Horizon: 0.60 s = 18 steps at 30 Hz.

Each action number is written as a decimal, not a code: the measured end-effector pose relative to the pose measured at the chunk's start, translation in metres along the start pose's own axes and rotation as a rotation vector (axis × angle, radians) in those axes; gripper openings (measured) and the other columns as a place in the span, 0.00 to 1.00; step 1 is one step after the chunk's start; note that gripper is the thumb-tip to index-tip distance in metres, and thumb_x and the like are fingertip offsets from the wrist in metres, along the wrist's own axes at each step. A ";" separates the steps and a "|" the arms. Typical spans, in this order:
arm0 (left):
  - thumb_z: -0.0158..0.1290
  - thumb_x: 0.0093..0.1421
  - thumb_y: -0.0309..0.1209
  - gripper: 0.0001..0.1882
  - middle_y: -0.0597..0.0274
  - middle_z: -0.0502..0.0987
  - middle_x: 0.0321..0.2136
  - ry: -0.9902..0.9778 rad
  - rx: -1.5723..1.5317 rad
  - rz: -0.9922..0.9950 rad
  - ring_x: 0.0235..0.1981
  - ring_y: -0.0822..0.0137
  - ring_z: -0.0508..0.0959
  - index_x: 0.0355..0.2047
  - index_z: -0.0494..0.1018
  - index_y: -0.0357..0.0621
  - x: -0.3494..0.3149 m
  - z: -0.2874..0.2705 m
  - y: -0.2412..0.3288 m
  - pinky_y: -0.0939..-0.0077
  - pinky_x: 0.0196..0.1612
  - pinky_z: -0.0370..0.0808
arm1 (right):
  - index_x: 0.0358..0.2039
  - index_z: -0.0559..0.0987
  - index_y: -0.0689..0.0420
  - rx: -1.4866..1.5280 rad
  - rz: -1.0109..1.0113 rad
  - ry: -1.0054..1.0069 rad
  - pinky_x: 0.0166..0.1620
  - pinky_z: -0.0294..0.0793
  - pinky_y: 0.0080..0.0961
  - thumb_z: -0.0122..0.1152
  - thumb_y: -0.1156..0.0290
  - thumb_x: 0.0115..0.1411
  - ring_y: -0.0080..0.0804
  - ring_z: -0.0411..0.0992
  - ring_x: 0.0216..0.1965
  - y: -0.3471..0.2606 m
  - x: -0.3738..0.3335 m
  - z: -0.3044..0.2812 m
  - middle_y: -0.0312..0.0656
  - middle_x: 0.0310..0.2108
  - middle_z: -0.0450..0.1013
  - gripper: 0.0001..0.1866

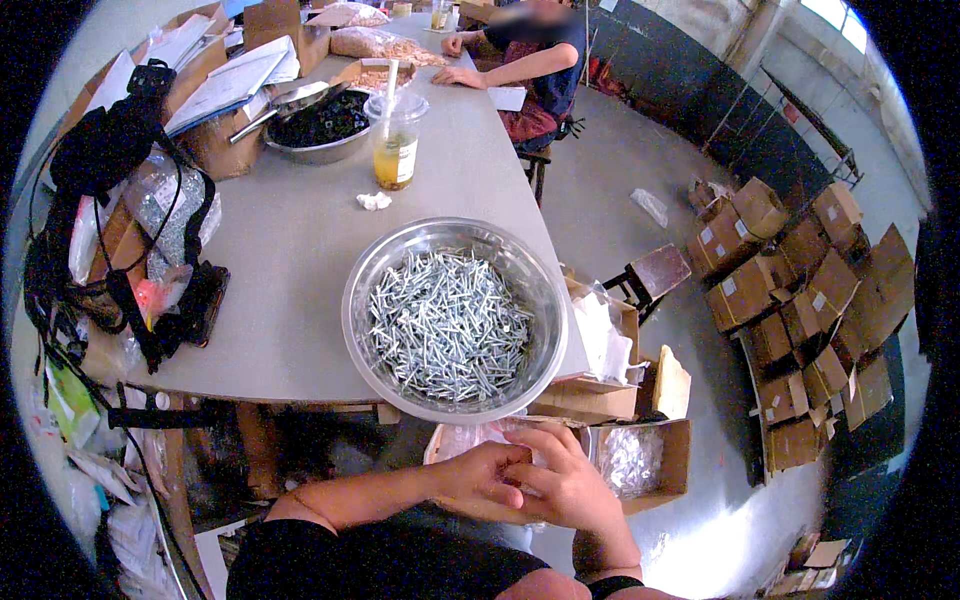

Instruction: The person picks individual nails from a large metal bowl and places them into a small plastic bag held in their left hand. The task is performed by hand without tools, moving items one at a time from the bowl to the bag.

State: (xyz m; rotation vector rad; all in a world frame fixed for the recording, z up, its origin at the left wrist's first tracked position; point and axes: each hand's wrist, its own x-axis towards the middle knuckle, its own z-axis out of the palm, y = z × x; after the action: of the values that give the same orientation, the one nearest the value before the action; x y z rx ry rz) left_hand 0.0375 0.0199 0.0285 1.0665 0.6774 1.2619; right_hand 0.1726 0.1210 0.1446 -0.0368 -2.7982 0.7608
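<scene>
My left hand (pixel 482 474) and my right hand (pixel 566 478) meet just below the near edge of the table, over an open cardboard box with clear plastic inside. The left fingers are curled in, and the right fingers bend over them. Whatever they pinch, if anything, is too small or hidden to make out. Right in front of both hands, a round metal bowl (pixel 358 350) stands at the table's corner, heaped with loose silvery screws (pixel 450 325). Neither hand touches the bowl.
On the grey table (pixel 270 300) are a lidded drink cup (pixel 396 150), crumpled tissue (pixel 374 201) and a bowl of black parts (pixel 320 128). Bags and cables crowd the left. Cardboard boxes (pixel 790 330) pile up at right, near a stool (pixel 658 272). Another person sits at the far end.
</scene>
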 end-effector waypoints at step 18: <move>0.58 0.52 0.27 0.06 0.55 0.75 0.31 0.344 0.833 0.467 0.37 0.54 0.75 0.29 0.73 0.40 0.008 0.005 0.011 0.62 0.42 0.70 | 0.28 0.78 0.58 0.206 0.464 0.177 0.30 0.75 0.30 0.69 0.75 0.48 0.38 0.76 0.26 0.016 -0.043 0.025 0.43 0.25 0.75 0.08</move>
State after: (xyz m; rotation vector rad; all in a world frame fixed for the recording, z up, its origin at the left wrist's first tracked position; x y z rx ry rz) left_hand 0.0392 0.0257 0.0413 1.7759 1.3398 1.6293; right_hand 0.2074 0.1190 0.1058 -0.6986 -2.5503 1.0833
